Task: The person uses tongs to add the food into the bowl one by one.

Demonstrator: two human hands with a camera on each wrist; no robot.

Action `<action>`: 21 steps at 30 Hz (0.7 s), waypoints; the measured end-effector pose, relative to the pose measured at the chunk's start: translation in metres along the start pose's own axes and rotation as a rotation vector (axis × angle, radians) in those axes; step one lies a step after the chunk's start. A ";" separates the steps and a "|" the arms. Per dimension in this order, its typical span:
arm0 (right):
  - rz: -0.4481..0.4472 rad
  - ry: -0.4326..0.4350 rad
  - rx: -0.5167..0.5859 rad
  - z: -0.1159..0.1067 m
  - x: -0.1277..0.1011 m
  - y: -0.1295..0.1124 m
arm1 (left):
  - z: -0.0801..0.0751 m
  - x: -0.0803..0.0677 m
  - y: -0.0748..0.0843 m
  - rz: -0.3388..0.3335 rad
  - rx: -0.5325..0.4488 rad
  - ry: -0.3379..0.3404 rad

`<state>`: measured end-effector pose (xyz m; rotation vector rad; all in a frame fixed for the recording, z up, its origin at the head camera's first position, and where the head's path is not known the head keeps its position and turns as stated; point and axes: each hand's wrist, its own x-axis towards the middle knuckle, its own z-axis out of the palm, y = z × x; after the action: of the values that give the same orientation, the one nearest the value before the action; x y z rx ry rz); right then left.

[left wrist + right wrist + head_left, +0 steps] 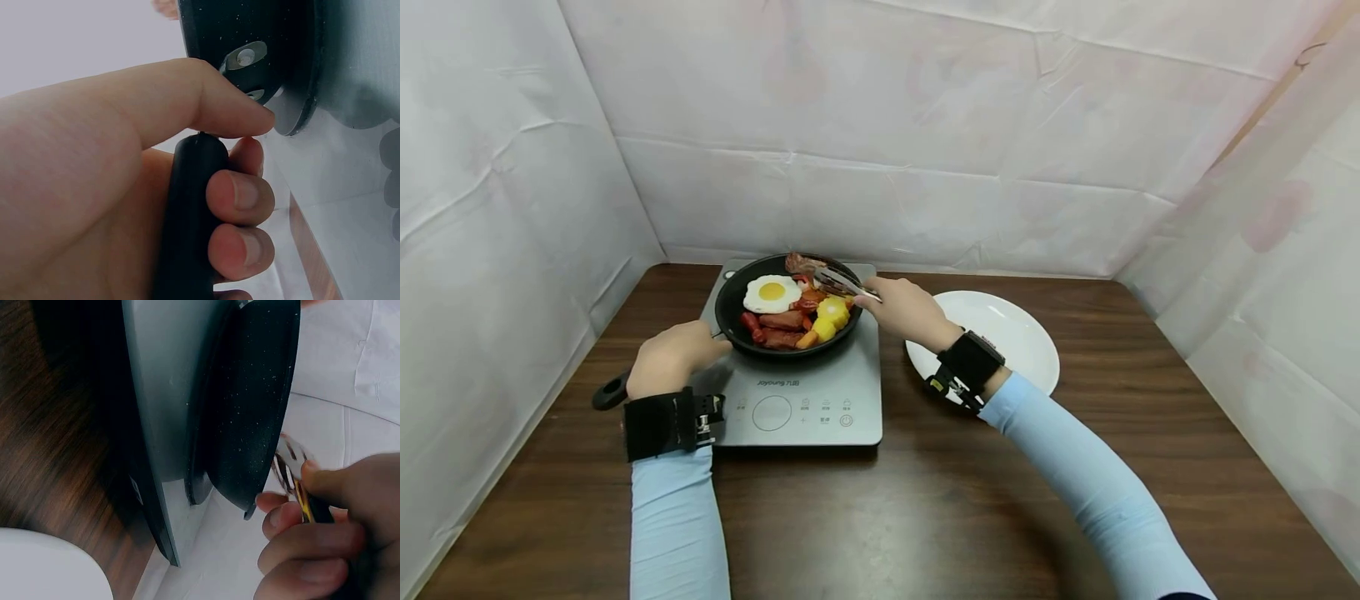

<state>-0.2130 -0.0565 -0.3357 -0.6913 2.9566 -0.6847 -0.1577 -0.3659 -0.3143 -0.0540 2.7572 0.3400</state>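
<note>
The left hand [668, 360] grips the frying pan [730, 321] handle on the cooker [797, 400]. The right hand [906, 310] squeezes tongs [842, 283] over the meat. All food's inside; the white plate [1022, 333] waits bare.

Both hands curled in grips, left hand [672, 360] low, right hand [907, 312] extended forward.

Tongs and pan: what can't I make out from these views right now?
- Tongs tips: head view too small to show whether they grip food; right wrist view hides them behind the pan wall.
- Pan contents: unseen from both wrist views.
- Pan handle: mostly covered by the left hand.
- Cooktop labels: too small.
</note>
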 end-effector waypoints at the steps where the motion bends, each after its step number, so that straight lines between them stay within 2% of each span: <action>1: 0.007 -0.003 0.002 0.000 0.001 -0.001 | 0.000 0.000 -0.001 0.004 0.003 0.000; 13: 0.095 -0.005 0.016 0.005 -0.006 -0.006 | 0.005 0.002 -0.006 -0.001 -0.009 0.008; 21: 0.102 0.074 0.073 0.007 -0.017 -0.006 | 0.006 0.004 -0.015 0.002 0.006 -0.006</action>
<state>-0.1941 -0.0568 -0.3404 -0.5172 2.9904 -0.8226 -0.1581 -0.3791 -0.3248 -0.0490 2.7527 0.3312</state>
